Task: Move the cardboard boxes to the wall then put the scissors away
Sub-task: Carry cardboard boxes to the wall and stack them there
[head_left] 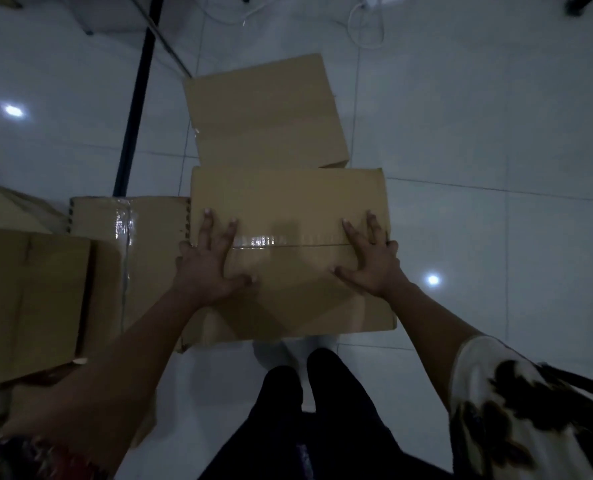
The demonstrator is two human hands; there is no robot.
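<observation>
Box-moving step: both hands — left hand (207, 263), right hand (371, 263) — lie flat, fingers spread wide, on the near box (288, 202), centre floor. Next, probably gripping its sides — scissors unseen.

The left hand (209, 261) and right hand (371, 258) cover both ends of the tape seam on the near cardboard box (290, 202), which hides the far box's (264, 109) near edge. The left boxes (28, 289) run past the frame.
</observation>
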